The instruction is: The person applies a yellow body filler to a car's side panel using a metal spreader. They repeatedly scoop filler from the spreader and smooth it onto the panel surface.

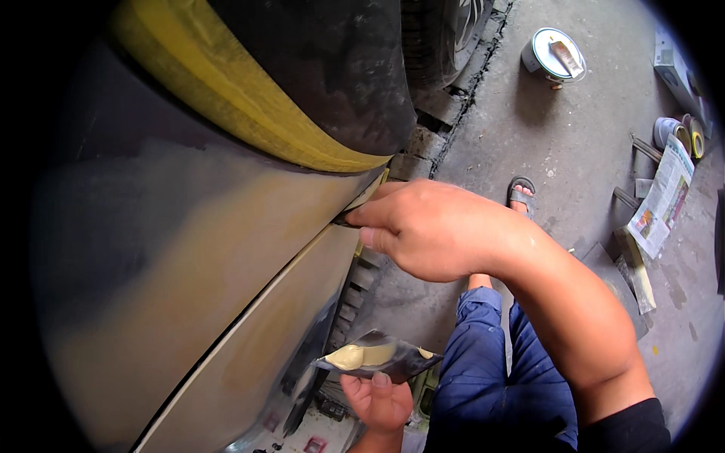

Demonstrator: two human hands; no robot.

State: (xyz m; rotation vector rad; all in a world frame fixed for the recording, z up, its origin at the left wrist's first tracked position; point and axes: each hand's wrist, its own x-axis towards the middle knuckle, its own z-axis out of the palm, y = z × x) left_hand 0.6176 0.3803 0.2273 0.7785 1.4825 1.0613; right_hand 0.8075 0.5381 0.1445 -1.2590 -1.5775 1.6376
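Observation:
My left hand (pixel 380 402) grips a dark flat putty board (pixel 381 368) from below, its thumb over the near edge. A mound of pale yellow putty (pixel 347 357) and a smear of it lie on the board. My right hand (pixel 430 226) reaches across to the car body panel (pixel 219 234), fingers closed on a thin dark putty spreader (pixel 341 220), mostly hidden by the fingers. The spreader meets the panel by the seam, just below the yellow-covered wheel arch edge (pixel 264 102). Dull tan filler patches cover the panel on both sides of the seam.
A wheel (pixel 445 45) stands beyond the arch. On the concrete floor are a white bucket (pixel 551 54) with a brush on its lid, several tins (pixel 672 134), a newspaper (pixel 663 198) and a white box (pixel 680 75). My sandalled foot (pixel 521 195) is at centre right.

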